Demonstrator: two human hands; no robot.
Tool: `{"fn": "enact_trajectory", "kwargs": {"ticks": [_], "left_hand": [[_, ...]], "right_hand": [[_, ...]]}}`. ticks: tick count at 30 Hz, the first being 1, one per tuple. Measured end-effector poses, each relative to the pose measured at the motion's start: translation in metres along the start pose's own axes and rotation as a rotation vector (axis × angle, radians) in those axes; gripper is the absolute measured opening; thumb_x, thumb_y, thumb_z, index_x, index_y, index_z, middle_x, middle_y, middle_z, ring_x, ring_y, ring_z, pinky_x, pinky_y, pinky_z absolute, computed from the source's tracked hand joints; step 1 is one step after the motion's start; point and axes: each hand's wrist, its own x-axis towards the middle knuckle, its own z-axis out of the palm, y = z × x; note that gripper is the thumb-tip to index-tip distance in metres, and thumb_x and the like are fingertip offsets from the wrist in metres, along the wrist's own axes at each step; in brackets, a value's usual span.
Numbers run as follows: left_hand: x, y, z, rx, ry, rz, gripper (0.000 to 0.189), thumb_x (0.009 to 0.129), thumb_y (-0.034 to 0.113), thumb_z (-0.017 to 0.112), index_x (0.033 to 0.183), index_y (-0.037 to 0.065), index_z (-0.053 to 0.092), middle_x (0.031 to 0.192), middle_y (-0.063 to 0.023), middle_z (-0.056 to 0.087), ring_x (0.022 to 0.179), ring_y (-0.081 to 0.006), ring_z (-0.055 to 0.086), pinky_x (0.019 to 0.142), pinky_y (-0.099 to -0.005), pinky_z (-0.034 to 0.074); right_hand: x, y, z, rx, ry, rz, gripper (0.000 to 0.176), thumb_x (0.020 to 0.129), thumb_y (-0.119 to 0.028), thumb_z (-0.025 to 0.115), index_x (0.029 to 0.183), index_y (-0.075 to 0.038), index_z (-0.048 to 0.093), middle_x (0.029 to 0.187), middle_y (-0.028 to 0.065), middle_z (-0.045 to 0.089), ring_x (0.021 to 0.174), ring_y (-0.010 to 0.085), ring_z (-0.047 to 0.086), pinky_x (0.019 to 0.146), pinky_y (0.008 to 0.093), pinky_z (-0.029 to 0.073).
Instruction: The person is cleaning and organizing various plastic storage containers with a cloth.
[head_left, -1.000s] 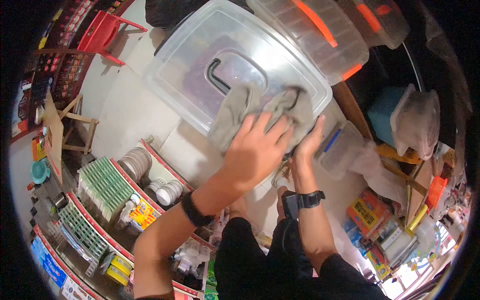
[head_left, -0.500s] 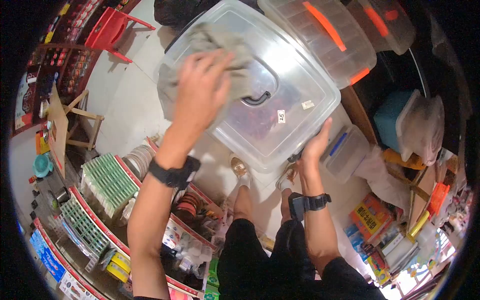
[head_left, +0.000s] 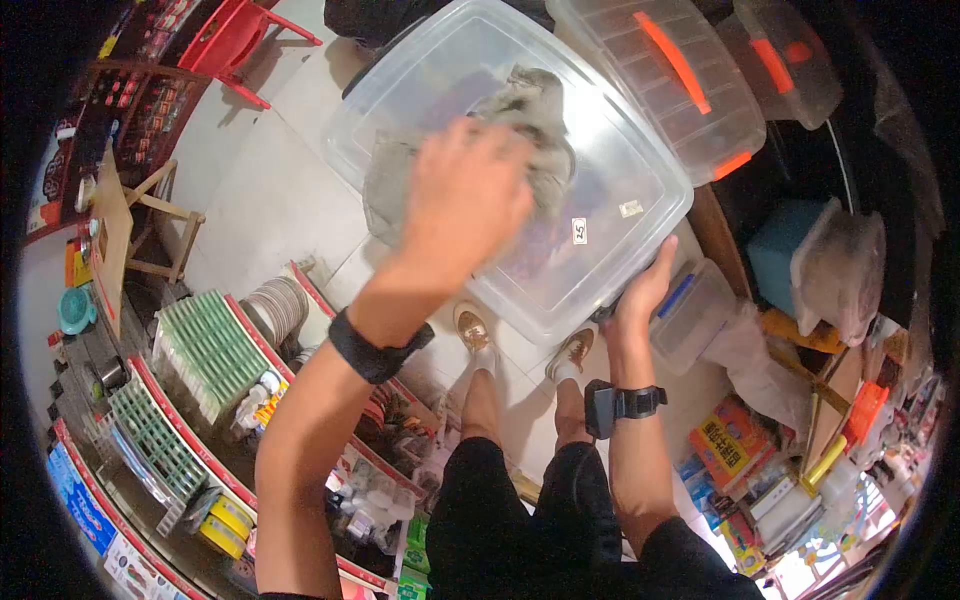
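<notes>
A large clear plastic storage box (head_left: 520, 275) with a lid sits in front of me, its small label reading 25. My left hand (head_left: 465, 195), blurred by motion, presses a crumpled grey-green cloth (head_left: 540, 110) against the middle of the lid. The cloth covers most of the lid's dark handle and hangs past the fingers on the left. At the near right corner of the box, my right hand (head_left: 640, 295) grips the edge; its thumb shows along the side and its other fingers are hidden underneath.
Clear boxes with orange handles (head_left: 670, 60) stand behind on the right. A smaller clear bin with a blue latch (head_left: 678, 297) is beyond my right hand. Shelves of green racks (head_left: 210, 345) curve along the left. A red chair (head_left: 225, 45) stands at the far left.
My left hand and the cloth have slid rightward across the lid, from its left part over the handle. My right hand keeps its hold on the corner. The whole view has shifted slightly.
</notes>
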Motion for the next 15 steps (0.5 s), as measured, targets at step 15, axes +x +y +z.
{"fn": "enact_trajectory", "kwargs": {"ticks": [15], "left_hand": [[-0.044, -0.042, -0.025, 0.099, 0.284, -0.399, 0.034, 0.079, 0.018, 0.069, 0.112, 0.013, 0.072, 0.120, -0.0087, 0.065, 0.112, -0.0305, 0.054, 0.095, -0.0453, 0.043]], "right_hand": [[0.007, -0.008, -0.023, -0.491, 0.043, -0.358, 0.043, 0.105, -0.039, 0.046, 0.121, 0.000, 0.057, 0.114, 0.0079, 0.062, 0.100, 0.0202, 0.059, 0.093, 0.0351, 0.045]]}}
